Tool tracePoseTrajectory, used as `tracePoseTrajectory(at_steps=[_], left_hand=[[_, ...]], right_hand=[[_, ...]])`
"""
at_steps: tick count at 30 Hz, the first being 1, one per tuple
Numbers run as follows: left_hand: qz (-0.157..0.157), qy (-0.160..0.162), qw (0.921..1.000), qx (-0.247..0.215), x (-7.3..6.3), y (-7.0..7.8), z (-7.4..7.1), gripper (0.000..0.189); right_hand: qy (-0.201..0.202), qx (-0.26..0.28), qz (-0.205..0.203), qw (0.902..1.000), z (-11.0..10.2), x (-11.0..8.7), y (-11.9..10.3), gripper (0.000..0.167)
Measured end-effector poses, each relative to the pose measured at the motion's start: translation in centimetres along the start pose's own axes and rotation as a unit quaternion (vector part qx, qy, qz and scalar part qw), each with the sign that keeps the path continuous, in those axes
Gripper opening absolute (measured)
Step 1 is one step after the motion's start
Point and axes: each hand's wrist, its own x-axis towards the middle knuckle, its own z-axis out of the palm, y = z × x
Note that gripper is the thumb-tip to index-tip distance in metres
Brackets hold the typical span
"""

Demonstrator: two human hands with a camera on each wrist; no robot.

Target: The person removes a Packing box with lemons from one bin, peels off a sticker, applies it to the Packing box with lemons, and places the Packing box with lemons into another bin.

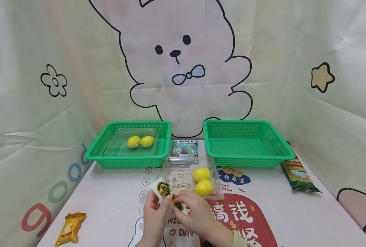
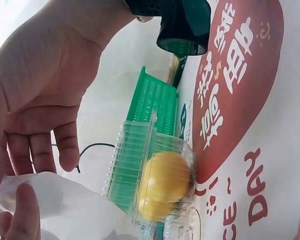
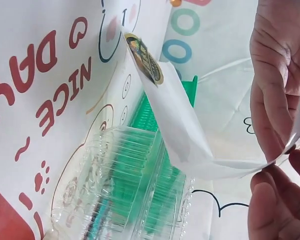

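Observation:
My left hand point(image 1: 154, 214) pinches a white paper strip of round dark-and-yellow stickers point(image 1: 163, 189) between thumb and fingers. Close beside it, my right hand point(image 1: 196, 212) pinches the same strip near another round sticker point(image 1: 178, 204), which its fingers partly cover. In the right wrist view the strip point(image 3: 177, 125) hangs bent, and the fingertips of both hands nearly meet on it. Just beyond the hands stands a clear plastic box point(image 1: 178, 171) with two yellow lemons point(image 1: 204, 188) in its right side, also visible behind the strip in the left wrist view.
A green basket point(image 1: 127, 161) at back left holds another clear box with two lemons point(image 1: 134, 141). Another green basket point(image 1: 248, 162) stands at back right. A Fox's candy bag point(image 1: 185, 148) lies between them, a green packet point(image 1: 298, 173) far right, an orange snack packet point(image 1: 71, 228) front left.

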Motion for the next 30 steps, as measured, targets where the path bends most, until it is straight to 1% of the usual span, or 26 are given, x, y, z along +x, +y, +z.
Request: tracePoseTrajectory(at_steps=[4, 5, 9, 11, 13, 16, 17, 20, 24, 27, 30], left_hand=[[0.002, -0.001, 1.0, -0.001, 0.0, 0.1, 0.0, 0.041], [-0.001, 0.002, 1.0, 0.003, 0.0, 0.2, 0.0, 0.04], [-0.007, 0.014, 0.9993, 0.035, 0.1, 0.3, -0.2, 0.031], [-0.005, 0.024, 0.9983, 0.053, 0.3, 0.5, -0.5, 0.025], [0.003, 0.031, 0.9975, 0.064, 0.4, 0.6, -0.8, 0.02], [0.019, 0.043, 0.9957, 0.08, 0.7, 1.0, -1.5, 0.016], [0.024, 0.047, 0.995, 0.085, 0.9, 1.2, -1.8, 0.015], [0.036, 0.065, 0.9921, 0.101, 1.6, 2.0, -3.0, 0.013], [0.04, 0.094, 0.9855, 0.136, 3.1, 3.4, -5.5, 0.012], [0.027, 0.122, 0.9778, 0.169, 4.6, 4.6, -7.8, 0.015], [-0.005, 0.142, 0.9677, 0.208, 6.3, 5.6, -10.3, 0.024]], right_hand=[[0.006, -0.008, -0.022, 0.9997, 0.2, -0.2, 0.2, 0.01], [0.006, -0.01, -0.024, 0.9996, 0.2, -0.2, 0.2, 0.01], [0.006, 0.001, -0.013, 0.9999, 0.2, -0.2, 0.2, 0.007], [0.009, 0.019, 0.0, 0.9998, 0.2, -0.2, 0.2, 0.006], [0.014, 0.05, 0.015, 0.9986, 0.1, -0.2, 0.1, 0.007], [0.022, 0.101, 0.041, 0.9938, 0.0, -0.2, 0.3, 0.008], [0.023, 0.119, 0.055, 0.9911, -0.1, -0.2, 0.3, 0.008], [0.024, 0.162, 0.112, 0.9801, -0.7, -0.2, 0.6, 0.007], [0.017, 0.191, 0.187, 0.9635, -1.4, -0.2, 1.1, 0.005], [0.016, 0.193, 0.216, 0.9569, -1.7, -0.4, 1.7, 0.005], [0.029, 0.192, 0.233, 0.9528, -1.9, -0.5, 2.2, 0.004]])
